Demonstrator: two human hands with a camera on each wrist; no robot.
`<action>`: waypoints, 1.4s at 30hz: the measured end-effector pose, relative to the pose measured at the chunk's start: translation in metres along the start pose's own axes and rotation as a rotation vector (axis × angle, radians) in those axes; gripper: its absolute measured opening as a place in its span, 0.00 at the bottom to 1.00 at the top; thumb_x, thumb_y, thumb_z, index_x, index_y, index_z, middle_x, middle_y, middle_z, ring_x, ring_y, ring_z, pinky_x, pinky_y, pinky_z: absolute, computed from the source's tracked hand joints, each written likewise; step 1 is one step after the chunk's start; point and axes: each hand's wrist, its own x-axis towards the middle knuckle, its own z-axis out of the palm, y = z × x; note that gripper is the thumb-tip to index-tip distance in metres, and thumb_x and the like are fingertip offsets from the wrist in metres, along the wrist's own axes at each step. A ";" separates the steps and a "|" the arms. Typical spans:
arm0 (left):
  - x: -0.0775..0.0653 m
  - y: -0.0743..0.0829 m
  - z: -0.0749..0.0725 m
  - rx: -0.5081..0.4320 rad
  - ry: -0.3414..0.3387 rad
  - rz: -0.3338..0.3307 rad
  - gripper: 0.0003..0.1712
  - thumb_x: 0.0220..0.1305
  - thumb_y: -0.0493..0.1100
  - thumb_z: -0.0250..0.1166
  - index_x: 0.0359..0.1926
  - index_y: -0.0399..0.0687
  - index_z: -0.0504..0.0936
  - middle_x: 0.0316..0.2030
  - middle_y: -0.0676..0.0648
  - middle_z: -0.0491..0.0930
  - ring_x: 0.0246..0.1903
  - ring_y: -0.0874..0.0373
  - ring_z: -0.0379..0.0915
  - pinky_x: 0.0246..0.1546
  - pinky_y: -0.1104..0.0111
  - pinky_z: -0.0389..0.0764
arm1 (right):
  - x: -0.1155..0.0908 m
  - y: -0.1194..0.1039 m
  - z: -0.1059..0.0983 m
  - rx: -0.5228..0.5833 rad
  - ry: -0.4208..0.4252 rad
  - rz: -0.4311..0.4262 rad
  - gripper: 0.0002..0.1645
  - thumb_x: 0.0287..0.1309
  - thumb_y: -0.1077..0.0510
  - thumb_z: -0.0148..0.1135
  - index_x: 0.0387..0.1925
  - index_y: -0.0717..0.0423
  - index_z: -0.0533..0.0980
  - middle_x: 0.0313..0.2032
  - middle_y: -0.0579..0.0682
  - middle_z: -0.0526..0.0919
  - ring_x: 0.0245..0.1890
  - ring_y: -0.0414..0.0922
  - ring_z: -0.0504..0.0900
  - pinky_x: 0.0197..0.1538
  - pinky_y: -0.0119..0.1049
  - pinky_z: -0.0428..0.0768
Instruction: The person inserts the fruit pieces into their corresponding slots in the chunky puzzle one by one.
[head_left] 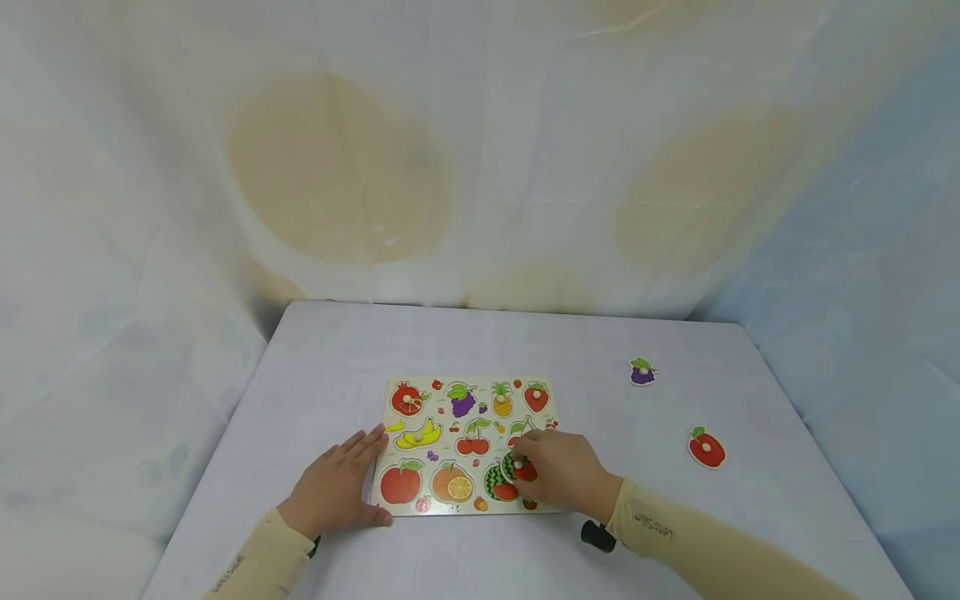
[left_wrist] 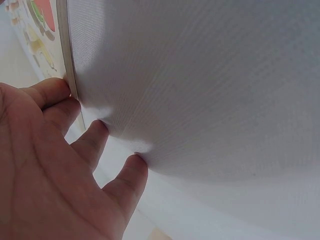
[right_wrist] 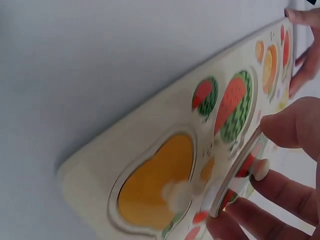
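Note:
A wooden fruit puzzle board (head_left: 480, 507) lies flat on the table. My right hand (head_left: 566, 471) pinches a watermelon puzzle piece (head_left: 525, 471) over the board's lower right part. In the right wrist view this piece (right_wrist: 235, 172) is tilted on edge, with fingers near its white knob. Close beside it is the watermelon picture (right_wrist: 234, 107) on the board. My left hand (head_left: 337, 483) rests at the board's left edge with fingers extended. In the left wrist view, some fingertips touch the board's side (left_wrist: 66, 45) and others press the tablecloth.
To the right of the board lie a grape piece (head_left: 642, 372) and, nearer, a red fruit piece (head_left: 707, 448). A mango piece (right_wrist: 160, 185) with a knob sits in the board's corner. A black object (head_left: 597, 536) is under the right wrist. Curtains surround the table.

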 end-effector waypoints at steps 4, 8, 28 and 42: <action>0.000 -0.001 0.001 0.001 0.004 0.002 0.67 0.33 0.68 0.81 0.72 0.40 0.66 0.73 0.46 0.61 0.71 0.42 0.56 0.65 0.42 0.63 | 0.001 -0.009 0.007 -0.036 0.001 -0.035 0.19 0.48 0.40 0.75 0.40 0.43 0.83 0.37 0.38 0.82 0.27 0.35 0.72 0.25 0.27 0.72; 0.000 -0.001 0.002 0.003 0.012 0.002 0.67 0.33 0.68 0.81 0.72 0.41 0.67 0.73 0.46 0.61 0.71 0.43 0.56 0.65 0.41 0.64 | 0.002 -0.015 0.013 -0.073 0.000 -0.055 0.20 0.47 0.40 0.76 0.38 0.44 0.82 0.32 0.36 0.78 0.25 0.35 0.70 0.24 0.26 0.71; -0.001 0.000 0.000 0.017 0.004 0.005 0.67 0.34 0.69 0.81 0.72 0.41 0.66 0.73 0.46 0.61 0.71 0.43 0.57 0.65 0.43 0.65 | 0.003 -0.031 0.024 -0.144 0.064 -0.081 0.22 0.48 0.37 0.76 0.40 0.45 0.83 0.41 0.44 0.84 0.34 0.40 0.81 0.30 0.31 0.81; 0.000 0.001 -0.001 0.012 0.001 -0.003 0.66 0.34 0.68 0.81 0.72 0.42 0.66 0.73 0.46 0.61 0.71 0.43 0.56 0.65 0.43 0.64 | -0.001 -0.031 0.025 -0.133 0.116 -0.107 0.17 0.51 0.42 0.75 0.38 0.47 0.84 0.39 0.45 0.83 0.33 0.41 0.82 0.32 0.34 0.83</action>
